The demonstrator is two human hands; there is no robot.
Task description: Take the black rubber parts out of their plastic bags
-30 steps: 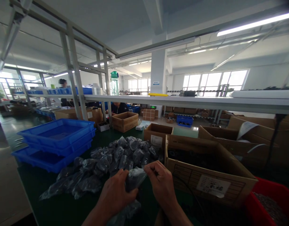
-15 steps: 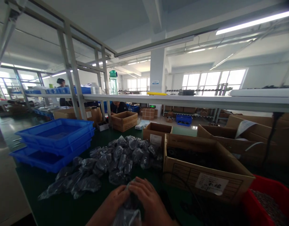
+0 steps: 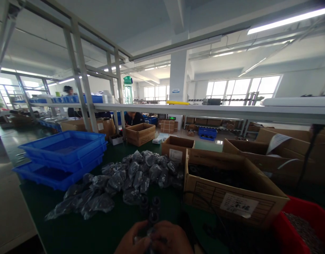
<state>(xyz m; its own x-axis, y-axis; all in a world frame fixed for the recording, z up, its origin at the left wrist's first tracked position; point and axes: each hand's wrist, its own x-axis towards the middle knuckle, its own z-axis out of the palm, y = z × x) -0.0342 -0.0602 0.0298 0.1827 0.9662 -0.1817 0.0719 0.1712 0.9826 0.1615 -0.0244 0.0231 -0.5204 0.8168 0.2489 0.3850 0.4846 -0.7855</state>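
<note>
My left hand (image 3: 134, 238) and my right hand (image 3: 169, 237) are close together at the bottom middle, fingers curled inward. Between them is a crumpled clear plastic bag (image 3: 149, 231), dim and mostly covered by the fingers. Just beyond the fingertips stick up several black tubular parts (image 3: 153, 216) with round open ends. Whether these are in the bag or stand on the table cannot be made out. Farther off lies a heap of clear bags with dark parts inside (image 3: 137, 173), spread over the green table (image 3: 72, 234).
Two stacked blue trays (image 3: 63, 158) stand at the left. On the right are a large cardboard box (image 3: 231, 197) of black parts and a red bin (image 3: 297, 225) of small metal pieces. A dark cable (image 3: 212, 206) runs before the box. A shelf (image 3: 204, 109) crosses behind.
Both hands have come lower and nearer to me, from over the bag's top to around it. The black tubular parts now show beyond the fingers. The heap looks the same.
</note>
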